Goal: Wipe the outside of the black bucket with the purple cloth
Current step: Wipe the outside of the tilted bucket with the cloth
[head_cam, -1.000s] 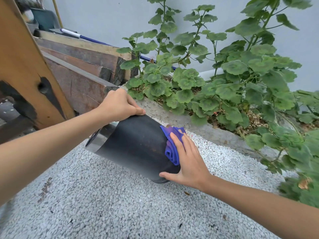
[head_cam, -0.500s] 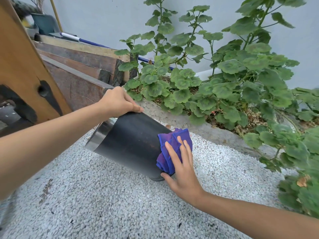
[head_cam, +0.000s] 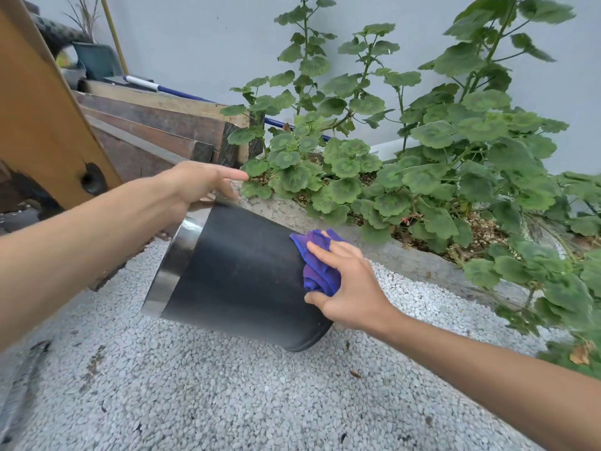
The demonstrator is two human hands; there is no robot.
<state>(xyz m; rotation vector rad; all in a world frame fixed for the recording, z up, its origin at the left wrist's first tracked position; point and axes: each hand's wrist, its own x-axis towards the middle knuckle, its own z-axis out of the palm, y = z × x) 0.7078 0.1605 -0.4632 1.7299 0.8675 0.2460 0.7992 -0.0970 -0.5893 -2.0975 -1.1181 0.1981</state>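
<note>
The black bucket (head_cam: 240,271) with a silver rim band lies tilted, its base edge on the gravel and its mouth raised to the left. My left hand (head_cam: 198,183) sits on the top of the rim, its fingers stretched out straight toward the plants; the palm side is hidden. My right hand (head_cam: 348,288) holds the bunched purple cloth (head_cam: 317,265) against the bucket's side near the base, fingers on top and thumb below the bunch.
White gravel (head_cam: 260,402) covers the ground. A concrete planter edge (head_cam: 406,258) with leafy green plants (head_cam: 422,157) runs behind and to the right of the bucket. Stacked wooden planks (head_cam: 156,125) and a leaning board (head_cam: 39,109) stand at the left.
My left hand's fingers have uncurled from the bucket's side and now point straight out. The right hand with the cloth has slid up and over on the bucket's lower side.
</note>
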